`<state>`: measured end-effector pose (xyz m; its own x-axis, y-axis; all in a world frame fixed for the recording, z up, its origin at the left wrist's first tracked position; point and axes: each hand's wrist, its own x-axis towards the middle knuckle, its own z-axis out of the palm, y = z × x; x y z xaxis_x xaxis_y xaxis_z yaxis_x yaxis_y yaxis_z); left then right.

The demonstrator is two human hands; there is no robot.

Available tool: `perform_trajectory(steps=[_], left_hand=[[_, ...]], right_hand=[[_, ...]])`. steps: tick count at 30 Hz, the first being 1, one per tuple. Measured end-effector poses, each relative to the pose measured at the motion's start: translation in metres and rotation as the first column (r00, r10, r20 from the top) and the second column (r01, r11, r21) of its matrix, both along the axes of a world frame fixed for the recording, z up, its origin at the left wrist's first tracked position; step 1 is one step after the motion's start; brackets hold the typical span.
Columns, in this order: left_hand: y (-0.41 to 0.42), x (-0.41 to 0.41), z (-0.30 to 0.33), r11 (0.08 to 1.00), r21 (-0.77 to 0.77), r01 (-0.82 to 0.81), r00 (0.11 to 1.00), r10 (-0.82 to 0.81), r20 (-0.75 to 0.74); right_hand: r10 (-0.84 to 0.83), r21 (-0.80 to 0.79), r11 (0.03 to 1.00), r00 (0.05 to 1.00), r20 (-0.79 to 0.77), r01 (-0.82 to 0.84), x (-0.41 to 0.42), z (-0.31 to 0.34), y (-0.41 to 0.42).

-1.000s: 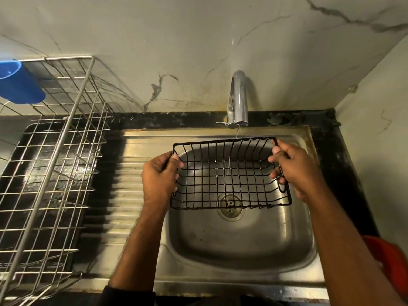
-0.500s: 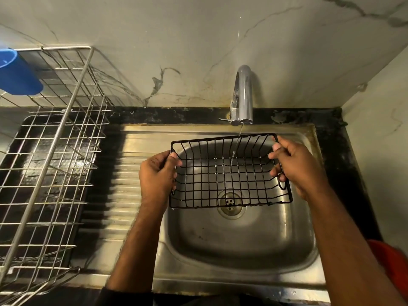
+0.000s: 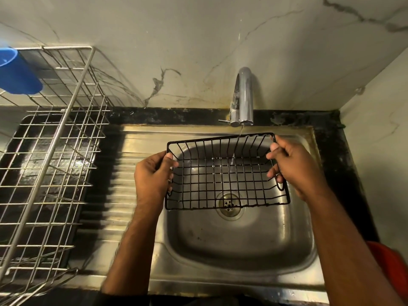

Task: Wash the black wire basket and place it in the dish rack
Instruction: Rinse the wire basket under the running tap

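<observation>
The black wire basket point(image 3: 225, 173) hangs level over the steel sink bowl point(image 3: 238, 246), its open side up. My left hand point(image 3: 152, 175) grips its left end and my right hand point(image 3: 293, 166) grips its right end, thumbs over the rim. A thin stream of water falls from the chrome tap point(image 3: 242, 96) through the basket's far right part. The steel wire dish rack point(image 3: 48, 151) stands to the left of the sink on the black counter.
A blue cup point(image 3: 15, 71) hangs at the rack's far left corner. The ribbed drainboard point(image 3: 114, 195) lies between rack and bowl. Marble walls close the back and right. Something red point(image 3: 388, 263) shows at the lower right edge.
Both hands keep their hold on the basket. It now reaches a little further back under the tap, so the stream passes through its mesh. The view has shifted slightly.
</observation>
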<state>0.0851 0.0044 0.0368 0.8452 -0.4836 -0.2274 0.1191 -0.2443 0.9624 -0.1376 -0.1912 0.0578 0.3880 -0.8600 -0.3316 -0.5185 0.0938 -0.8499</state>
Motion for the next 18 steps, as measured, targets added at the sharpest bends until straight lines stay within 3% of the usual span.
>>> perform_trajectory(steps=[18], left_hand=[[0.0035,-0.0001,0.0045,1.0,0.0,0.018,1.0,-0.018,-0.001]], right_hand=[[0.001,0.039,0.999,0.999,0.033,-0.003,-0.0053,0.0103,0.0077]])
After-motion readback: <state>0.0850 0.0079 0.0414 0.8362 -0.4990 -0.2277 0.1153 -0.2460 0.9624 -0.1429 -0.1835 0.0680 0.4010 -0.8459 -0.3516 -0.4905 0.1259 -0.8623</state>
